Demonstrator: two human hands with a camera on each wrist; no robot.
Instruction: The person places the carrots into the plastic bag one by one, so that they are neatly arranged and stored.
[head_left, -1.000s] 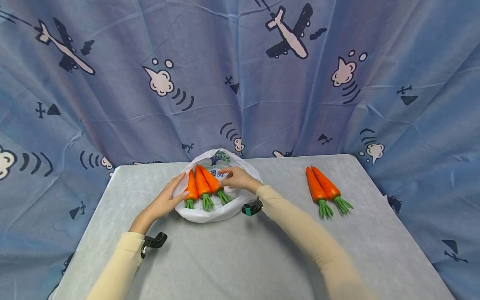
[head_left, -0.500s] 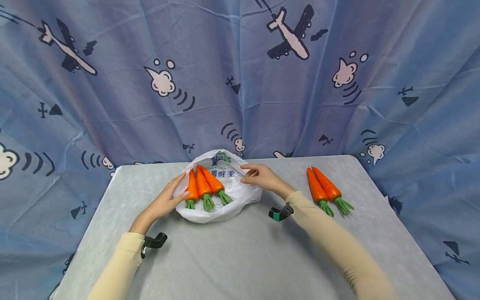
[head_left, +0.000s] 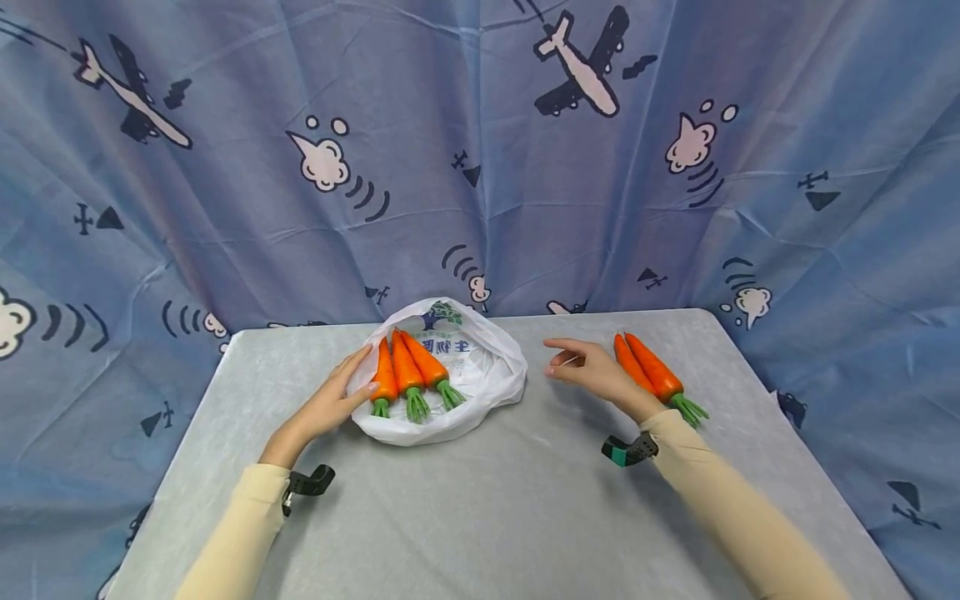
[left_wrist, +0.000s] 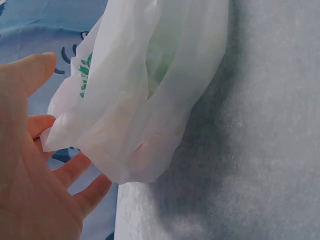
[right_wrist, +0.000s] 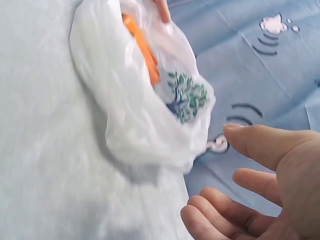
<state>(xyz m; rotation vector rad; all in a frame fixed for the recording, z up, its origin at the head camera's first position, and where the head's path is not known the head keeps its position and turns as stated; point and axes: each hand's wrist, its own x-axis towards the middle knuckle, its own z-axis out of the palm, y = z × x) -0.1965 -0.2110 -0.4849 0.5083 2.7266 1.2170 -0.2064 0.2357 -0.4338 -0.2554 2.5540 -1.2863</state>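
A white plastic bag [head_left: 495, 367] with a green tree print lies with its mouth spread. Inside are three orange carrots [head_left: 406, 367] with green stalks, side by side. My left hand [head_left: 333, 398] touches the bag's left rim with fingers spread, the thumb over the leftmost carrot in the head view. In the left wrist view, the bag [left_wrist: 150, 90] partly covers a fingertip. My right hand [head_left: 596, 371] hangs between the bag and two more carrots [head_left: 656, 367], its fingers loosely bent around nothing. It overlaps the nearer of these carrots.
The pale grey table [head_left: 465, 517] ends just behind the bag. A blue curtain [head_left: 420, 167] with plane and cloud prints hangs behind it. A black camera strap [head_left: 628, 450] sits on the right wrist, another [head_left: 311, 481] on the left.
My right hand has let go of the third carrot in the bag, withdrawn past the bag's right rim and moved right toward the two carrots outside. My left hand stays put.
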